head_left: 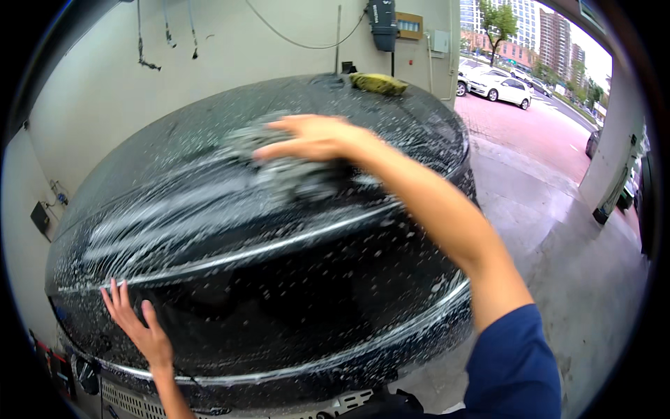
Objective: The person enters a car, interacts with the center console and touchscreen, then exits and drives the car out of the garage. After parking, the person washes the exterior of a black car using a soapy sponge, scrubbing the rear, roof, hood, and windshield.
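Observation:
A black car's roof (209, 133) spreads in front of me, streaked with white soap foam. My right hand (310, 137) grips a grey shaggy wash mitt (300, 178) and presses it on the foamy roof; both are smeared by motion, and the mitt's edges are hard to make out. Foam lies in long streaks to the mitt's left. Lower down on the left, my left hand (139, 328) is open with fingers spread, against the car's dark side window (279, 293) just below the bright trim. It holds nothing.
A yellow-green cloth or sponge (378, 84) lies on the far edge of the roof. A dark cylindrical device (382, 24) and a hose hang on the back wall. Concrete floor (523, 209) runs along the right, beside a pillar (614, 153). White cars (501, 89) stand outside.

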The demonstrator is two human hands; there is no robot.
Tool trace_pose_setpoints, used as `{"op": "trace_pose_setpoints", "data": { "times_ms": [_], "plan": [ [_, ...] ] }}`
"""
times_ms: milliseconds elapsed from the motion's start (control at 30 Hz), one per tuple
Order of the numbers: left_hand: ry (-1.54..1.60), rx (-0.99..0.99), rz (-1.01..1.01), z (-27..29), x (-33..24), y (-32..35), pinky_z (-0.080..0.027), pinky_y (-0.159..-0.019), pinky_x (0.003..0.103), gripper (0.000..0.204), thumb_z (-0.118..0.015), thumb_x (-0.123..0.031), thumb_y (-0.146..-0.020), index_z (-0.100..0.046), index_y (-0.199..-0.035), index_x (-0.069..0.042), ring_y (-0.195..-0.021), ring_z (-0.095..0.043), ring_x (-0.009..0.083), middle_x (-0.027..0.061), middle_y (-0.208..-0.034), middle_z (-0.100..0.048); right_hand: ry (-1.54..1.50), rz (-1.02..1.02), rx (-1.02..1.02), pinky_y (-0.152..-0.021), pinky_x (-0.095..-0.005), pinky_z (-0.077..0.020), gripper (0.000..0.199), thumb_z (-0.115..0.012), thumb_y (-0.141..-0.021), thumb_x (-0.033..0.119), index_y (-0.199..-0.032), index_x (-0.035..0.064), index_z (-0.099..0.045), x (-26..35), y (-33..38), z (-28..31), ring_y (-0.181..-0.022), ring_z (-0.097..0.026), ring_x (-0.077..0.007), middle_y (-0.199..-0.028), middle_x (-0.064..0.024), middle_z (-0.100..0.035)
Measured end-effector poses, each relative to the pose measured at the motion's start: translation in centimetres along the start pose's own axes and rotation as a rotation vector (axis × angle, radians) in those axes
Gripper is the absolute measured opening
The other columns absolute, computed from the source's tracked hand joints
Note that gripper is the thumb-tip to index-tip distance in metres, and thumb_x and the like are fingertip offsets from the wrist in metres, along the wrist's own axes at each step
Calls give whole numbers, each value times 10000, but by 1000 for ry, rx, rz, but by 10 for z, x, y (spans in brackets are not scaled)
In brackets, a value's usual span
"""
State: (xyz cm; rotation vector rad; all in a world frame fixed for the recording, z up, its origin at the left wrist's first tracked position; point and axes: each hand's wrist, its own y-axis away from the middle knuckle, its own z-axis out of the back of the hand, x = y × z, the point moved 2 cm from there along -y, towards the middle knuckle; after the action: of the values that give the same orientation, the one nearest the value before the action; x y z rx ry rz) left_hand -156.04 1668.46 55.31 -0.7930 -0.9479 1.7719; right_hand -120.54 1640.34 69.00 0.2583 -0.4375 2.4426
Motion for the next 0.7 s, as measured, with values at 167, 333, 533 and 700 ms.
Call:
{"op": "trace_pose_setpoints", "data": {
  "times_ms": [167, 333, 533, 700],
  "plan": [
    [-7, 146, -85, -88, -38, -41, -109, -1232, 498, 530, -316, -369, -1076, -457, -1500, -83, -1528, -240, 297, 119, -1609, -365, 11, -680, -227, -1192, -443, -302, 1112, -467, -816, 864, -1517, 3, -410, -290, 150, 83, -1435, -408, -359, -1539, -260, -421],
    [-22, 8, -72, -108, -52, -47, -157, -1225, 484, 563, -277, -324, -1030, -504, -1454, -32, -1470, -357, 315, 147, -1547, -451, 110, -806, -277, -1159, -411, -347, 1034, -564, -819, 745, -1418, -96, -494, -404, 147, 104, -1388, -468, -387, -1447, -309, -506],
    [-73, 22, -23, -81, -55, -46, -157, -1224, 495, 569, -296, -314, -1005, -512, -1438, -15, -1464, -360, 339, 176, -1529, -460, 22, -102, 56, -937, -423, -496, 688, -543, -923, 619, -1104, -29, -686, -160, -45, 40, -1086, -632, -286, -1140, -224, -680],
    [26, 61, -77, -116, -68, -53, -172, -1218, 521, 595, -282, -344, -992, -531, -1415, -8, -1451, -374, 360, 184, -1520, -466, 55, 205, 167, -1188, -555, -301, 746, -434, -946, 575, -1535, 118, -415, -9, -137, -35, -1429, -408, -395, -1530, -228, -441]
  ]
}}
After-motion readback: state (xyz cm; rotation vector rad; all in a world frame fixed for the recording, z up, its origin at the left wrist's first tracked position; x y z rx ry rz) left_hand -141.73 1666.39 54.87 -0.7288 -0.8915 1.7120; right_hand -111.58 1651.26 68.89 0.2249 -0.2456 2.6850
